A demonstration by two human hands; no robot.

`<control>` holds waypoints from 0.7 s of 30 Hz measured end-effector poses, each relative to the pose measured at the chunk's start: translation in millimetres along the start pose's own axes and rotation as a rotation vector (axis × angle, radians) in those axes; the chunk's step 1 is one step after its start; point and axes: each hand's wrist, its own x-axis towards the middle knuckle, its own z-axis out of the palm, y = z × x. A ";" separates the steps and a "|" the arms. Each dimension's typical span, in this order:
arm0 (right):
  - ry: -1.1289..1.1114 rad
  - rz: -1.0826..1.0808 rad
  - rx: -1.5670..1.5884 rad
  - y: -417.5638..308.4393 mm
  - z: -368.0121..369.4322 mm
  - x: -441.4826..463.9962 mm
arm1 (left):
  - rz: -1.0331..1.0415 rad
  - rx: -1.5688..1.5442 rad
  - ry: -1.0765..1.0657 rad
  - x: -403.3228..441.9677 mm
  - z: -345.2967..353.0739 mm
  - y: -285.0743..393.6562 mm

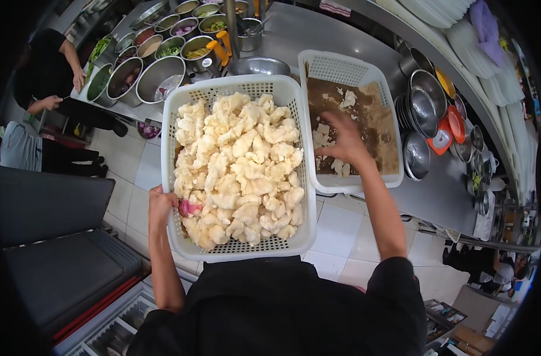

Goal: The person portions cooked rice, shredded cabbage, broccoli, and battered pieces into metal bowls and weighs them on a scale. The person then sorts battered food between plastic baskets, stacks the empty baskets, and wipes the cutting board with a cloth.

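**Full basket (pixel 309 222) gripped by the left hand (pixel 162 206), second basket (pixel 350 61) reached into by the right hand (pixel 346 139)**

The full basket, a white plastic one with pierced walls, is heaped with pale, lumpy battered pieces (pixel 240 166). Its left rim is clamped by the left hand, and just inside that rim a small pink item (pixel 190 207) is seen among the pieces; what it is cannot be told. The near end of the full basket is set close against the dark clothing (pixel 252 296) of the wearer; what it is borne by cannot be made out.

The hands are held well apart. The right hand is spread, with nothing seen in its grasp, over the second basket, which is placed just to the right of the full basket. There, pale crumbs (pixel 348 98) are scattered on a brown and tan bottom. Because the right hand is blurred, contact with the crumbs cannot be confirmed.

Beyond the full basket, a steel surface (pixel 297 29) is seen. To its far left, steel containers (pixel 162 81) filled with chopped food are crowded together, and orange handles (pixel 224 43) are seen among them. Farther to its right, past the second basket, metal bowls (pixel 423 113) are stacked beside orange bowls (pixel 443 135). Well to its left, a knife-like tool is held by another person (pixel 48 65).
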 end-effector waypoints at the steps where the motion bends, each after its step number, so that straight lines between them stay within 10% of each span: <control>1: 0.183 0.058 -0.042 -8.3 -19.4 -10.2 | -0.006 -0.004 0.004 -1.2 0.3 1.3; 5: 1.091 0.568 0.198 1.6 -17.5 -99.2 | -0.012 -0.011 -0.007 1.7 -2.1 -2.8; 10: 0.816 1.326 1.733 -24.3 2.0 -141.1 | 0.023 0.032 -0.056 2.7 -4.1 -6.2; 13: 0.511 1.098 1.719 5.9 18.1 -133.4 | 0.041 0.042 -0.070 4.5 -4.5 -7.2; 21: 0.644 1.092 1.637 -23.4 -19.5 -138.5 | 0.092 0.049 -0.081 3.2 -7.0 -5.2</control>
